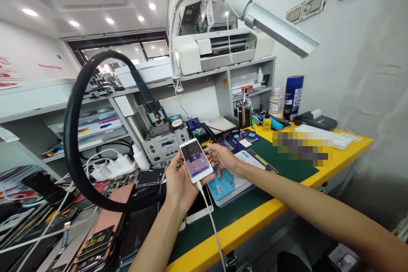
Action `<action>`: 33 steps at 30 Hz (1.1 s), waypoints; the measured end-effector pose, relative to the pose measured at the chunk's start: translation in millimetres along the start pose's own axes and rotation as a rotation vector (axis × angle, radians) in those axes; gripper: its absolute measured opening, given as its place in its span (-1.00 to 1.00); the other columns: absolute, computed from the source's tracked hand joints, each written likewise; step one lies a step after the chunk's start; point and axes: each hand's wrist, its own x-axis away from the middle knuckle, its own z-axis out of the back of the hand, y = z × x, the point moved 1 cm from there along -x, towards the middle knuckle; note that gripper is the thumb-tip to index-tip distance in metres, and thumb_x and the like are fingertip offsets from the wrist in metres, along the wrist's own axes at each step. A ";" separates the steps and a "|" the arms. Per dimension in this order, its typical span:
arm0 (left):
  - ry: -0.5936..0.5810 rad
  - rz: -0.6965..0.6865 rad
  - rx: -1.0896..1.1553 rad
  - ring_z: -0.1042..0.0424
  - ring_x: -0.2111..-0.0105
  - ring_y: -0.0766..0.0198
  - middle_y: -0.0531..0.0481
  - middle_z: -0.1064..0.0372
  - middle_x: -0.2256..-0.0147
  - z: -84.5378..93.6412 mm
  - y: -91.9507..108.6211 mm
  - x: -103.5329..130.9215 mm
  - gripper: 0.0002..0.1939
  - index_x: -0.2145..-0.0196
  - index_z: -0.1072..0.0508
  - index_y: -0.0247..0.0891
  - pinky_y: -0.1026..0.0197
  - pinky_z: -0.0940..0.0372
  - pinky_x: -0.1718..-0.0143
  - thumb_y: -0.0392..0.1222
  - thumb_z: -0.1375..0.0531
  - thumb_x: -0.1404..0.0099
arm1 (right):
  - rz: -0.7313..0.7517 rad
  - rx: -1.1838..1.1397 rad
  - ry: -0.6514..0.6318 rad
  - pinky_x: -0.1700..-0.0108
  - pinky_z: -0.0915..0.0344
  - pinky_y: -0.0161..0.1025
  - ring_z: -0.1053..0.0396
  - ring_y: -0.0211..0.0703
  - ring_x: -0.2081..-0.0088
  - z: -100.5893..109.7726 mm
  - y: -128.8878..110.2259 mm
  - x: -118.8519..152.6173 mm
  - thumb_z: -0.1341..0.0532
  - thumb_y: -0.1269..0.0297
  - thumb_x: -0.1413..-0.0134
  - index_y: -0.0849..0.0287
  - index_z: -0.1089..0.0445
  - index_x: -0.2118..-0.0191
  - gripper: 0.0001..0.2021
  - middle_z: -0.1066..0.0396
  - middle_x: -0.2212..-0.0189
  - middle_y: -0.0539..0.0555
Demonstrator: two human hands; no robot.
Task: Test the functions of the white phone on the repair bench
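Note:
My left hand [181, 180] holds a white phone [196, 160] with its lit screen facing up, above the green mat [274, 185]. A white cable [208, 212] runs down from the phone's lower edge. Close to the phone's right side is my right hand [225, 158], its fingers apart and nothing held between them. Beneath my right hand lies a blue packet [222, 185]. Another white-edged device [200, 210] rests on the mat below the phone and is partly hidden by my left hand.
A thick black hose [70, 144] loops at the left, near a grey control unit [162, 146]. Phone parts crowd the left side. A lamp [280, 29] hangs overhead. Bottles, including a blue can [293, 97], stand at the back right of the yellow-edged table [347, 153].

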 end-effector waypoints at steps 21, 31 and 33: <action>0.015 0.129 0.023 -0.53 0.31 -0.03 -0.29 -0.48 0.28 20.9 15.6 -11.4 -0.47 0.21 -0.43 -0.37 0.04 -0.42 0.41 0.19 0.04 -0.40 | -0.178 -0.133 -0.382 0.47 -0.52 0.00 -0.47 -0.01 0.36 -16.5 -21.4 -8.4 -0.08 0.16 -0.10 0.27 -0.32 0.12 -0.68 -0.41 0.25 0.18; 0.022 0.139 0.047 -0.50 0.34 0.03 -0.26 -0.48 0.27 24.1 13.6 -12.4 -0.44 0.11 -0.44 -0.36 0.11 -0.39 0.43 0.22 0.00 -0.35 | -0.192 -0.080 -0.500 0.54 -0.46 -0.14 -0.49 -0.03 0.50 -14.4 -9.4 -21.4 -0.11 0.38 0.07 0.21 -0.21 -0.01 -0.57 -0.45 0.39 0.12; 0.022 0.128 0.037 -0.50 0.37 0.03 -0.28 -0.48 0.27 22.0 12.0 -12.0 -0.42 0.10 -0.44 -0.38 0.11 -0.38 0.45 0.23 -0.02 -0.33 | -0.139 -0.071 -0.474 0.56 -0.45 -0.15 -0.49 -0.03 0.50 -13.2 -6.2 -18.9 -0.12 0.41 0.09 0.18 -0.19 -0.03 -0.54 -0.46 0.37 0.11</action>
